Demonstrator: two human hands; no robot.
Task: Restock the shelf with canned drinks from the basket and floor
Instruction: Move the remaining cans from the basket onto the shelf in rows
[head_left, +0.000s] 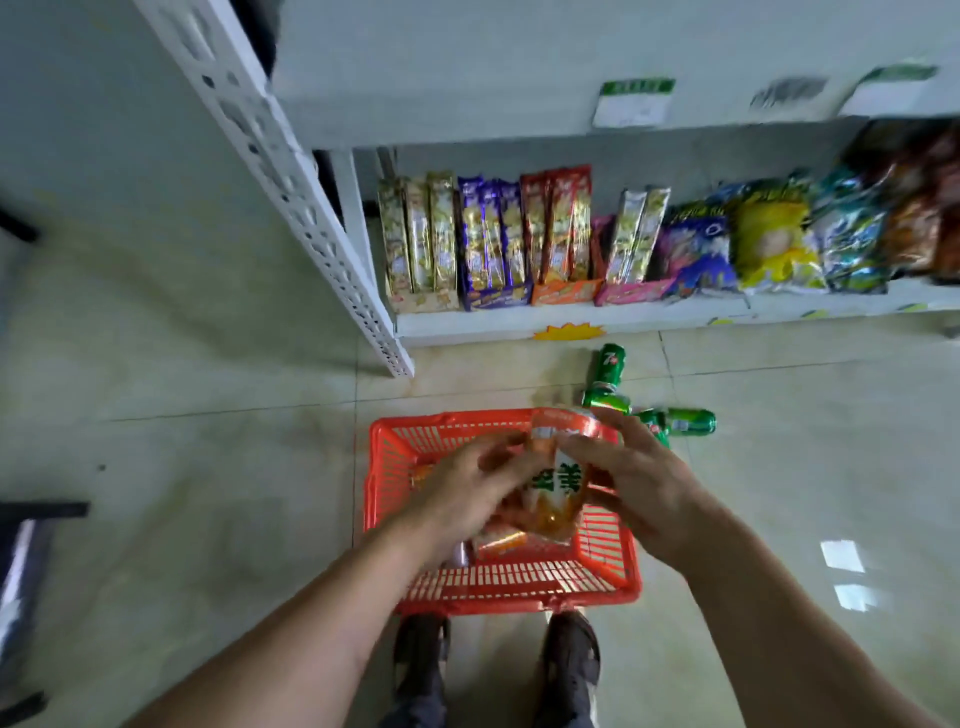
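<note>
Both hands (545, 488) gripping one orange can (558, 483), four green cans (644, 402) on floor

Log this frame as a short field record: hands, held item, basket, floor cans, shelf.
left hand: grips the orange can
right hand: grips the same can
orange can: held above the basket, blurred
basket: red, on the floor by the person's shoes, more orange cans inside
green cans: several lying on the floor beyond the basket
shelf: bottom level holds snack packs
</note>
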